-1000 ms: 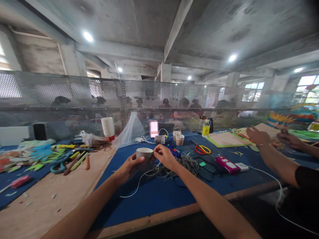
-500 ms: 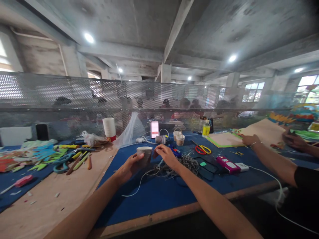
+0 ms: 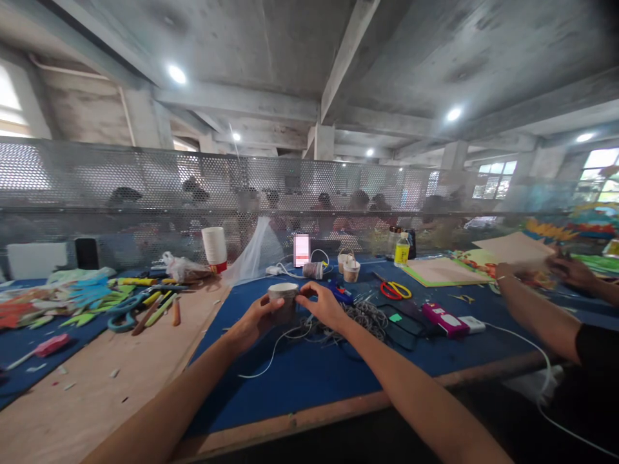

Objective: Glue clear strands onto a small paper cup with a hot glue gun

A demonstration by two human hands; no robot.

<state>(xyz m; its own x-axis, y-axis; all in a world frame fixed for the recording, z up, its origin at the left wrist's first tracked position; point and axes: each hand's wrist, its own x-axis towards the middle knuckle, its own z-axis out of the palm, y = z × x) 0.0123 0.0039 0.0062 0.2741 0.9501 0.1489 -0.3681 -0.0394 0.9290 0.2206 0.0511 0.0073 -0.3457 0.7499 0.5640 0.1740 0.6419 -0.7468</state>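
A small greyish cup (image 3: 284, 293) is upright above the blue mat (image 3: 251, 403), with my left hand (image 3: 256, 320) wrapped round its left side. My right hand (image 3: 323, 305) is at the cup's right side, thumb and forefinger brought close together by its wall; whether something thin is between them is too small to tell. Below and right of the cup lies a heap of grey cord (image 3: 362, 320). A spool of cord (image 3: 313, 270) rests behind my right hand, and two small cups with handles (image 3: 351, 271) stand beyond it.
Scissors (image 3: 395, 290), a purple box (image 3: 445, 321) and a yellow-labelled bottle (image 3: 401, 250) are on the right, near another person's hands (image 3: 505, 272). Stacked paper cups (image 3: 214, 247), tools (image 3: 153, 312) and coloured cutouts (image 3: 91, 291) lie left. A phone (image 3: 302, 251) stands behind.
My right hand's fingers have come against the cup, which appears slightly farther right. At the right, the other person's hand and the large sheet have shifted.
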